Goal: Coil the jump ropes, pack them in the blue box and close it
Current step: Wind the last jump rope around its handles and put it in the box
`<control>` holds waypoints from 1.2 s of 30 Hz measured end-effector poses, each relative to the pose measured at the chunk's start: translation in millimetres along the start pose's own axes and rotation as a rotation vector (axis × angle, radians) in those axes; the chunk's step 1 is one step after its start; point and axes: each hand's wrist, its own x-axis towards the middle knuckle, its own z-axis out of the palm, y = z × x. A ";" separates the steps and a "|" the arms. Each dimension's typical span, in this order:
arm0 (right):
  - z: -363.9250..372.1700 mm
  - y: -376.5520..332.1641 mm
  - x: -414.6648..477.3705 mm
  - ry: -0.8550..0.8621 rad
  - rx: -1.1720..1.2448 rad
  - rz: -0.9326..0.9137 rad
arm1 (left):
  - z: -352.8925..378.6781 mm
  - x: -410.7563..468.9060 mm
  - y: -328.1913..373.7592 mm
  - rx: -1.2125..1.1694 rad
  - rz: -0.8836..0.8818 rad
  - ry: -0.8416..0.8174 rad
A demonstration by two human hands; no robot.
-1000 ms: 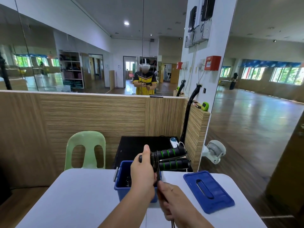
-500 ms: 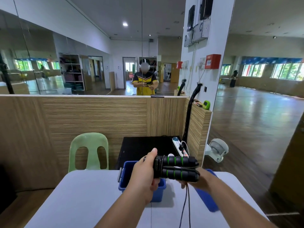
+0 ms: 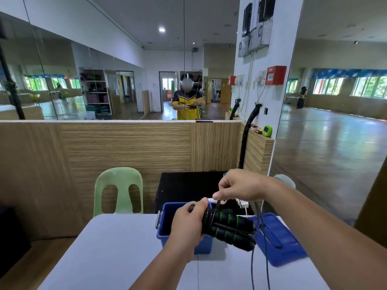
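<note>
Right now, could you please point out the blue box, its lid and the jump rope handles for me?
blue box (image 3: pixel 168 218): head view, on its left wall.
lid (image 3: pixel 290 249): head view, on its flat top.
jump rope handles (image 3: pixel 228 220): head view, on the upper handle's foam grip.

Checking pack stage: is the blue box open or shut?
Open. The blue box has no cover; its blue lid lies on the white table beside it.
</note>
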 end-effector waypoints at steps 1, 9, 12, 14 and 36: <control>0.2 -4.0 -1.2 0.008 -0.028 0.012 | -0.3 2.0 -1.1 0.012 0.011 0.012; 17.9 -24.2 -18.8 0.095 -0.008 0.147 | -2.8 10.7 -8.1 0.074 0.073 0.173; 30.1 -27.5 -25.3 0.148 0.089 0.171 | -1.2 11.3 -7.0 0.099 0.104 0.230; 42.1 -29.4 -31.1 0.170 0.212 0.196 | 0.7 12.7 -4.6 0.101 0.126 0.274; 168.7 -14.3 -28.8 0.566 1.274 0.286 | 19.6 24.0 -6.2 -0.014 0.100 0.399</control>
